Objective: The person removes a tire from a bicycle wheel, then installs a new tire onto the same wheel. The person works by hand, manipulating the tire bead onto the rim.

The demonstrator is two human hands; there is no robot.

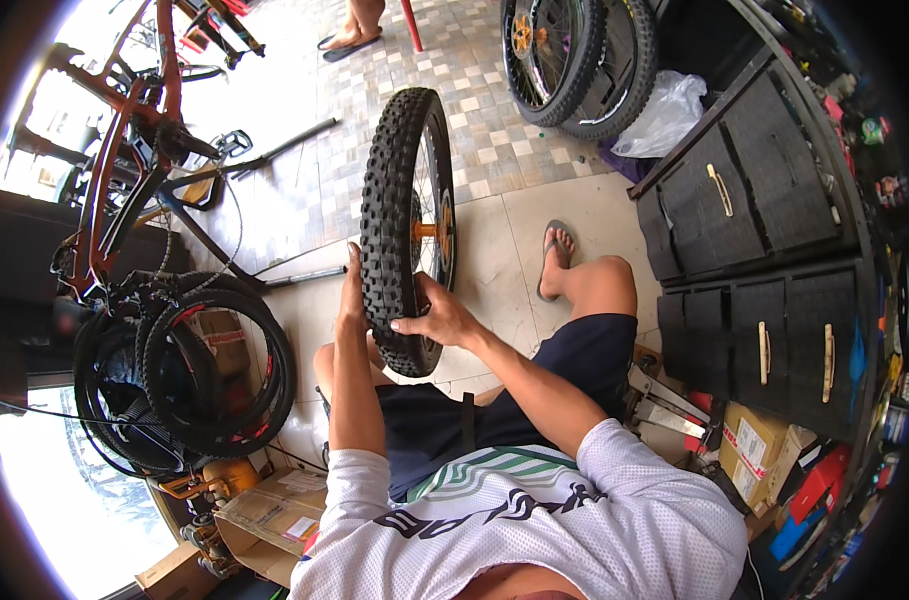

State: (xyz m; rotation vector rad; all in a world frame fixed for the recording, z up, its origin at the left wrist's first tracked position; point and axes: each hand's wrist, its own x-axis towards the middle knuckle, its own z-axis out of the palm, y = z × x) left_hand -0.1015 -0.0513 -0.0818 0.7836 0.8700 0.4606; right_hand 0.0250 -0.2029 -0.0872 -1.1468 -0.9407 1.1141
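Observation:
A bicycle wheel [385, 190] with a knobby black tyre and an orange hub stands upright between my legs, tread toward me. My left hand [355, 290] holds the left side of the tyre, thumb up along it, the other fingers mostly hidden. My right hand [435, 315] grips the lower right of the tyre, thumb across the tread and fingers reaching in at the rim. Both forearms come up from below, over my dark shorts.
Bicycle frames [135, 140] and stacked wheels [135, 380] crowd my left. Two wheels [550, 70] and a white plastic bag [660, 110] are at the back right. A black drawer cabinet [755, 250] and cardboard boxes [755, 450] line my right. Another person's foot [347, 35] shows at the top.

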